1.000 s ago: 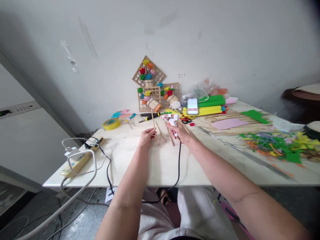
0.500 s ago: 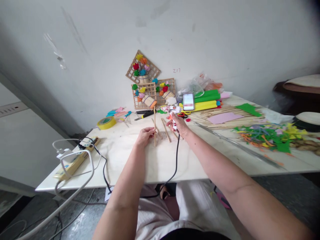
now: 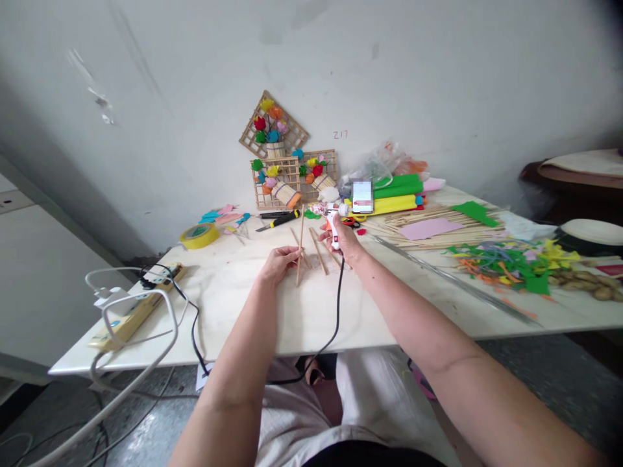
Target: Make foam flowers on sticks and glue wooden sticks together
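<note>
My left hand (image 3: 282, 263) pinches a thin wooden stick (image 3: 300, 250) between thumb and fingers, its far end pointing away from me. My right hand (image 3: 344, 241) is wrapped round a white glue gun (image 3: 333, 228), whose nozzle points left and away. From its handle a black cord (image 3: 337, 311) runs down over the table's front edge. Several short sticks (image 3: 318, 251) lie on the white table (image 3: 233, 305) between my hands. Whether the glue gun's tip touches anything is too small to tell.
Stick lattices with paper flowers (image 3: 275, 183) lean on the wall. Yellow tape (image 3: 199, 236), a cutter knife (image 3: 278, 221) and a power strip (image 3: 141, 311) lie left. Rightward are a phone (image 3: 363, 196), long sticks (image 3: 389, 228), metal wires (image 3: 452, 279) and paper scraps (image 3: 516, 263).
The whole view has shifted slightly, so things appear a little further left. The held stick leans a bit more. Both hands keep their hold.
</note>
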A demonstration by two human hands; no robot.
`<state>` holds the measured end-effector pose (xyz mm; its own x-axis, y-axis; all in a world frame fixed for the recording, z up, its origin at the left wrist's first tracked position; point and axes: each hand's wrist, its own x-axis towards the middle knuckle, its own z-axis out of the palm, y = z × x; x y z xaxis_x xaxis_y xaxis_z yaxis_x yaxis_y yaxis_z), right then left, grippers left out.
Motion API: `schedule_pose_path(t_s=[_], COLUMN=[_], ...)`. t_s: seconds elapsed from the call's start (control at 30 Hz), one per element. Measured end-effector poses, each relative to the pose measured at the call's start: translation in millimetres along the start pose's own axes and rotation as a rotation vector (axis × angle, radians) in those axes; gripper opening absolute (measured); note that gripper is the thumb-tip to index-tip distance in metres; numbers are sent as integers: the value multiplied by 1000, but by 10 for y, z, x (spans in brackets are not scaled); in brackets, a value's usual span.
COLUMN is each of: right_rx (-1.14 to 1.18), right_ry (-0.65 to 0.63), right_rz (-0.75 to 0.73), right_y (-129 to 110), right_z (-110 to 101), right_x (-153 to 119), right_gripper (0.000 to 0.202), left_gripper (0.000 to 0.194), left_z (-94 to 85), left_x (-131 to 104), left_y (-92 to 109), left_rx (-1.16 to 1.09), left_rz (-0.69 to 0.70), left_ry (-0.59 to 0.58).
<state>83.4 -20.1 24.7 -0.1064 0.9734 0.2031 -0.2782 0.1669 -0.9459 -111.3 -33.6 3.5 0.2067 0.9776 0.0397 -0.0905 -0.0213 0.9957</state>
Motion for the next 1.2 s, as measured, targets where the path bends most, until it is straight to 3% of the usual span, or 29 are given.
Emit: schedule_pose_path(t_s=[1.2], right_rx=[48], right_ry=[110], right_rz=[9], right_y=[36], right_z=[35], right_x=[94], right_gripper=[60], left_gripper=[35], left_z=[5], left_x=[-4], left_y=[-5], left_rx=[-42], left_rz=[-23], left_ry=[-31])
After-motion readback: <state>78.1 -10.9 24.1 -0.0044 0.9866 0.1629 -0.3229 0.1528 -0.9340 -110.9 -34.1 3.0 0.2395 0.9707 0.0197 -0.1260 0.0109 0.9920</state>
